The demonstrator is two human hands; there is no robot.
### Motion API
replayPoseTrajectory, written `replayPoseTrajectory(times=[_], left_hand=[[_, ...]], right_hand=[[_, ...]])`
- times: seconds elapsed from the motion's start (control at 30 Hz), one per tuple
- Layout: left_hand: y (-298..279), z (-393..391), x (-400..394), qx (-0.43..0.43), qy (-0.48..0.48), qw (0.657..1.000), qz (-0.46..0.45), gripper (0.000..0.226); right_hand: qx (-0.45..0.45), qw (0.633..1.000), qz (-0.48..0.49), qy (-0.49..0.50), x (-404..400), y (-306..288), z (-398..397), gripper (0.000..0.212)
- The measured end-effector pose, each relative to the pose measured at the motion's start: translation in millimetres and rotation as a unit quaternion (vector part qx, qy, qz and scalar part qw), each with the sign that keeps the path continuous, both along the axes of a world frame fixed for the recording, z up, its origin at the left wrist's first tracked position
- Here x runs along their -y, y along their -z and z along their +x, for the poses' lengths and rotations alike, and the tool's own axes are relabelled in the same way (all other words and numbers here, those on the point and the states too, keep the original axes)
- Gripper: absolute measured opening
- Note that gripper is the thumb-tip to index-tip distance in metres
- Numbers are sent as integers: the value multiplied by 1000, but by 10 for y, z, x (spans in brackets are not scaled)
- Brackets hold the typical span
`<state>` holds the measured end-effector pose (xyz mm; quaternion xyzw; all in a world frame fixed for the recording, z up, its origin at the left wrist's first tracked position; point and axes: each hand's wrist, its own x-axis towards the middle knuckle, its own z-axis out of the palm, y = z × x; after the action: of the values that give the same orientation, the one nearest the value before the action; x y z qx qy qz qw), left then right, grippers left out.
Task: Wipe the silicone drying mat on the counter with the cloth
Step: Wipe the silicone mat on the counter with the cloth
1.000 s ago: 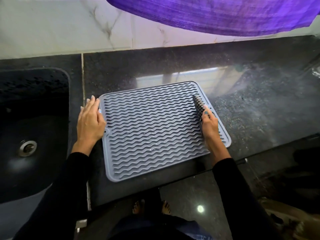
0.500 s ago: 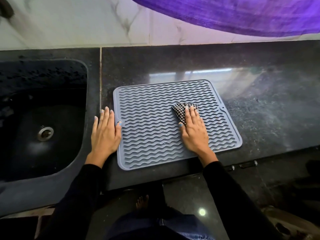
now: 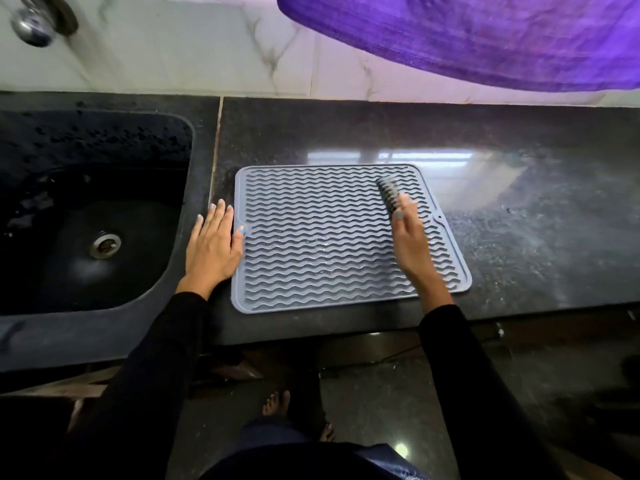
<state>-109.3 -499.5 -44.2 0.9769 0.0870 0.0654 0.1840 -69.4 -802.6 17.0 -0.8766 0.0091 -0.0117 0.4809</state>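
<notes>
No legible text or markings.

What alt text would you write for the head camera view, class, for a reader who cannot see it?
A person's right hand wipes a checked cloth across a grey ridged silicone mat on a dark stone counter, while the left hand lies flat at the mat's left edge. A black sink sits to the left.

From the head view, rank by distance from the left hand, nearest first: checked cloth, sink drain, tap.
1. Sink drain, left of the left hand, in the sink basin.
2. Checked cloth, right, on the mat.
3. Tap, far top-left corner.
</notes>
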Motion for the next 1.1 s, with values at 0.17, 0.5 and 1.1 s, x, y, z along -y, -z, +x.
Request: replayPoseTrajectory(times=[0.17,0.5,1.1], left_hand=[[11,14,5,22,-9,1000,2,51],[16,30,17,50,-27,998,1,49],[19,30,8,44,-20,999,9,50]], right_hand=[[64,927,-359,-92,-165,509,-254,60],[-98,973,208,-23,140,281,134,34],[146,931,-278,-185,-838,553,-846,54]])
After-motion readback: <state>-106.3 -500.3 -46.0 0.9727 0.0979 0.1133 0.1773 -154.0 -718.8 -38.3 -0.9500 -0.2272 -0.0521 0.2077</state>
